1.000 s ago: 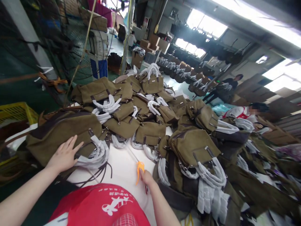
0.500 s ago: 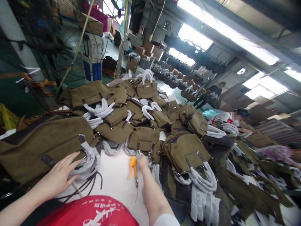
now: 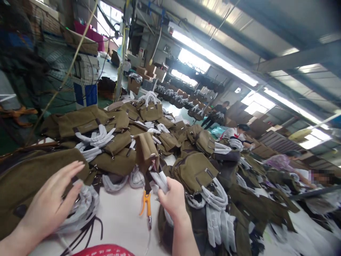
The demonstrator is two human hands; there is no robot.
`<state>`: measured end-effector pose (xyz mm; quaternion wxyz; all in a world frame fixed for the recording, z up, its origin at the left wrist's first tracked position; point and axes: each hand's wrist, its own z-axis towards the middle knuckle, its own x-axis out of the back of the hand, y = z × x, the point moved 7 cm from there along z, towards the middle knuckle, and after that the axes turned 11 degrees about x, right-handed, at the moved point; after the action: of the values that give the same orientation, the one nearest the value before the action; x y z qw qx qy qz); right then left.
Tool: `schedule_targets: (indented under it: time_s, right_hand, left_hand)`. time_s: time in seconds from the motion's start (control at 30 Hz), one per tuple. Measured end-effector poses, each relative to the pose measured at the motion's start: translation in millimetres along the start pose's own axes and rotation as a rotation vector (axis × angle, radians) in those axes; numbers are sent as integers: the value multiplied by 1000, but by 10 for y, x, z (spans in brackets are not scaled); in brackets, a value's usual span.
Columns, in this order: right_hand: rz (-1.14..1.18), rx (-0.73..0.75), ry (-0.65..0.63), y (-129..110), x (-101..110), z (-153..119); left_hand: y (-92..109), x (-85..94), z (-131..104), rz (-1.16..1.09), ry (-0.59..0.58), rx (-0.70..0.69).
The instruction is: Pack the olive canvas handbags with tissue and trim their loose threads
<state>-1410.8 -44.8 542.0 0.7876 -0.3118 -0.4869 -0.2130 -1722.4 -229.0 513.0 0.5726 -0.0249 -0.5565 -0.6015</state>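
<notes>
My right hand [image 3: 173, 199] is closed around the white-wrapped handles of an olive handbag [image 3: 146, 149], which hangs tilted above the table. Just below that bag lies an orange air blow gun [image 3: 147, 206], its thin hose running toward me. On the left, my left hand [image 3: 52, 199] is open, fingers stretched out, over a large olive bag [image 3: 50, 165] and its wrapped handles [image 3: 86, 206]. Whether the palm touches the bag I cannot tell. Several thin black cords [image 3: 92, 227] lie beside that bag.
More olive handbags [image 3: 114, 161] with wrapped handles are heaped across the white table [image 3: 117, 209]. Another stack of bags [image 3: 197, 172] stands on the right. A slanting pole [image 3: 71, 64] and a fan are at left. Co-workers [image 3: 234, 133] are at work on the right.
My right hand has lifted a handbag by its handles from the pile and drawn it closer. My left hand has risen a little from the large bag. The view has turned right.
</notes>
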Motion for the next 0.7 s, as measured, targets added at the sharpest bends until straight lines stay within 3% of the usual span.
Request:
schedule_targets:
  time_s: [0.03,0.1,0.17,0.2,0.27,0.37,0.43,0.5,0.57,0.7]
  right_hand:
    - [9,63,-26,-141,75,4]
    - [37,187,-79,-416,134,8]
    - [91,312,-132,-684,74,-7]
    - [135,377,-168,-817,2,-25]
    - [257,503,-244,-1056,-172,-79]
    - [412,576,-283,-1227,-356,-138]
    - [463,581,-271,-1229,-413,-160]
    - [492,596,-270,-1201,-456,-189]
    - [514,604,-290,-1166,-512,-232]
    - [539,581,-341,-1103,-621,-335]
  left_hand:
    - [181,171,72,-48,77,-28]
    - [500,380,190,-101,111,-102]
    - [698,374,286,-103,-5,-131]
    - [742,270,314,-88,-139,-116]
    - [749,-112,245,-70,-553,-65]
    - [695,-724,-255,-222,-1280,-8]
    - [623,-987,-592,-441,-1537,98]
    - [485,-1195,-821,-580,-1560,224]
    - [326,-1341,-971,-655,-1502,337]
    - [38,-1454,-1023,-713,-1384,497]
